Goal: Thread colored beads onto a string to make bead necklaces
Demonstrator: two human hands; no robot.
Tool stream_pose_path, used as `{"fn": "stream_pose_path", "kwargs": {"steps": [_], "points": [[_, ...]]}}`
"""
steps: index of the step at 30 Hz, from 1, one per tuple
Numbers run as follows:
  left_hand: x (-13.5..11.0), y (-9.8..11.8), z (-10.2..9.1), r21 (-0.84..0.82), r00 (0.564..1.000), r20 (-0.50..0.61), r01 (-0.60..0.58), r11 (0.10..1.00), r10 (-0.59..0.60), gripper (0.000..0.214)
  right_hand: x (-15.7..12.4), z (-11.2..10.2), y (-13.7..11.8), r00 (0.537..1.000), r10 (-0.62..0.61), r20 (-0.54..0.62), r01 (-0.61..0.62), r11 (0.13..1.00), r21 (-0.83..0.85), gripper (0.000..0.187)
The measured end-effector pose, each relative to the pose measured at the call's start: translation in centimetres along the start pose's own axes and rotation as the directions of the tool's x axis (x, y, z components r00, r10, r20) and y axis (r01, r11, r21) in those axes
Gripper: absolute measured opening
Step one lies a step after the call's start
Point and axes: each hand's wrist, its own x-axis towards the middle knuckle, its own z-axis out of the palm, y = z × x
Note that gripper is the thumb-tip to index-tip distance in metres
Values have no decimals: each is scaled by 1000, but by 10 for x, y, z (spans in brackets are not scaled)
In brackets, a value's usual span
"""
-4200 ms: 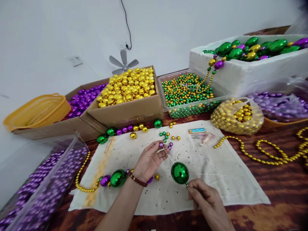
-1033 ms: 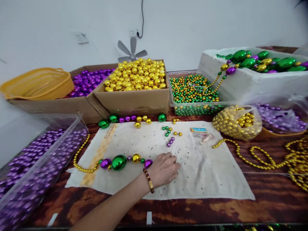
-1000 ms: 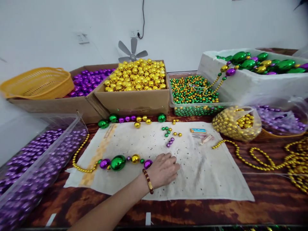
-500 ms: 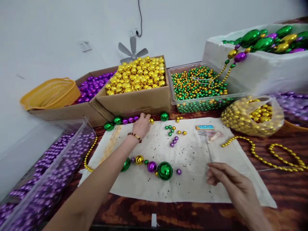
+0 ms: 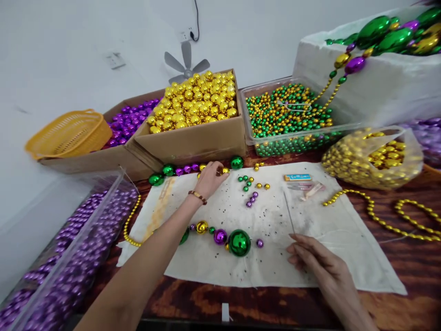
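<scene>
At the far edge of the white cloth [image 5: 193,262], my left hand [image 5: 210,180] has its fingers closed on a shiny gold bead [image 5: 225,170]. Behind it runs a row of large beads, with purple beads [image 5: 187,169] and a green bead [image 5: 236,162] at its right end. My right hand [image 5: 319,257] pinches a long thin needle [image 5: 288,211] that points up and away. Across the cloth lies a line of mixed beads, including a large green bead [image 5: 239,242], a purple bead [image 5: 220,236] and a gold bead [image 5: 201,226]. My left forearm hides part of this line.
Behind the cloth stand a carton of gold beads [image 5: 193,142], a tub of small beads [image 5: 292,147] and a yellow basket [image 5: 69,135]. A bin of purple beads [image 5: 79,243] is at left. At right are a bag of gold beads [image 5: 347,161], a bead string [image 5: 375,218] and a blue box [image 5: 297,177].
My left hand has shifted right along the bead row, now with a gold bead at its fingertips. My right hand has come slightly left, and the needle shows more clearly. The view has shifted a little.
</scene>
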Motion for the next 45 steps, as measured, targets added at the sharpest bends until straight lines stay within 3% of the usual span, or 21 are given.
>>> {"fn": "stream_pose_path", "kwargs": {"steps": [1, 2, 4, 5, 7, 12, 20, 27, 33, 41, 45], "points": [[-6, 6, 1, -215, 1000, 10, 8, 976, -6, 28, 0, 3, 1, 1000, 10, 6, -10, 1000, 18, 29], [-12, 13, 3, -455, 999, 33, 27, 890, -13, 29, 1, 7, 2, 1000, 18, 12, -19, 999, 36, 27], [-27, 31, 7, -803, 995, 101, 86, 590, -7, 32, 1, 12, 4, 999, 22, 28, -24, 998, 61, 25], [-35, 41, 10, -871, 993, 117, 101, 480, 3, 33, 1, 14, 4, 999, 17, 39, -19, 998, 60, 25], [-49, 60, 14, -921, 993, 116, 102, 375, 14, 35, 1, 17, 4, 998, -13, 56, 11, 999, 36, 26], [-70, 88, 19, -936, 998, 39, 51, 347, -41, 36, -7, 17, 2, 997, -71, 26, 72, 997, -29, 27], [-80, 101, 19, -956, 994, -12, 21, 291, -110, 31, -16, 26, -2, 990, -141, -7, 141, 989, -42, 26], [-79, 106, 11, -995, 983, 80, 87, 38, -167, 23, -19, 34, 1, 986, -162, -42, 161, 987, -17, 24], [-80, 108, 9, -995, 982, 91, 81, -63, -166, 20, -21, 35, 6, 988, -148, -43, 148, 989, 9, 22], [-84, 113, 11, -991, 982, 121, 111, -75, -143, 18, -19, 38, 3, 991, -132, -37, 132, 991, -1, 21], [-94, 120, 15, -989, 977, 146, 143, -33, -157, 21, -16, 43, 1, 987, -149, -63, 148, 989, -18, 22]]}}
